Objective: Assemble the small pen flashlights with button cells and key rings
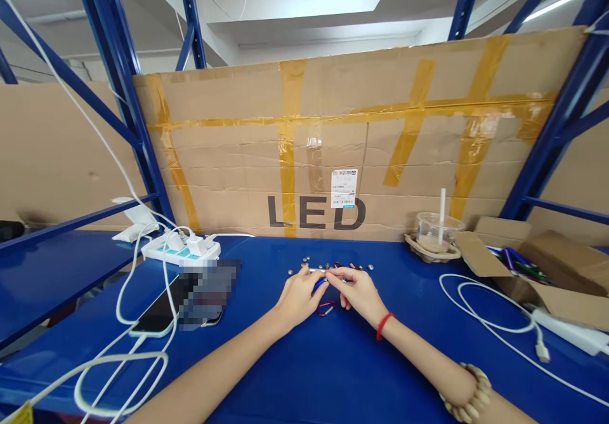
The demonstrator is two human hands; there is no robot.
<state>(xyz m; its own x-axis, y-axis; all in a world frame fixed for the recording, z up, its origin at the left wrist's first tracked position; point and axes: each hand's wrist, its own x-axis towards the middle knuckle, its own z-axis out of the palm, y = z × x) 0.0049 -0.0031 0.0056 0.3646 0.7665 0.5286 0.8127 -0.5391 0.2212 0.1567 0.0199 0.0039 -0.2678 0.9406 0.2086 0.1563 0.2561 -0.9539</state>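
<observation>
Closest to the head camera, bare forearms (228, 367), with a beaded bracelet (471, 392) around the right one and a red cord (384, 327) at that wrist. Stretched in from the bottom edge, nearly meeting over the middle of the blue tabletop (304, 379).

On the left hand (295, 294), fingers closed on a small blue piece (320, 283), thumb on the near side. On the right hand (360, 294), thumb and forefinger pinched at the same piece from the other side, other fingers curled below. Held between the two sets of fingertips, mostly covered; cannot tell whether resting on the tabletop or lifted.

Judged as the step in hand: working the small blue piece with both hands, perhaps fitting or adjusting some part. Called for next, probably: a steady left grip and a fine push or twist from the right fingers.

Long axis roughly left to right, rising slightly toward the right; cannot tell front end from back. Just beyond, a thin pale rod (318, 270) also lying crosswise, possibly joined, possibly separate.

Near the hands, a red clip (326, 304) on the near side and small metal pieces (370, 267) scattered on the far side. Farther right, a plastic cup (428, 230) and an open carton (571, 306).
</observation>
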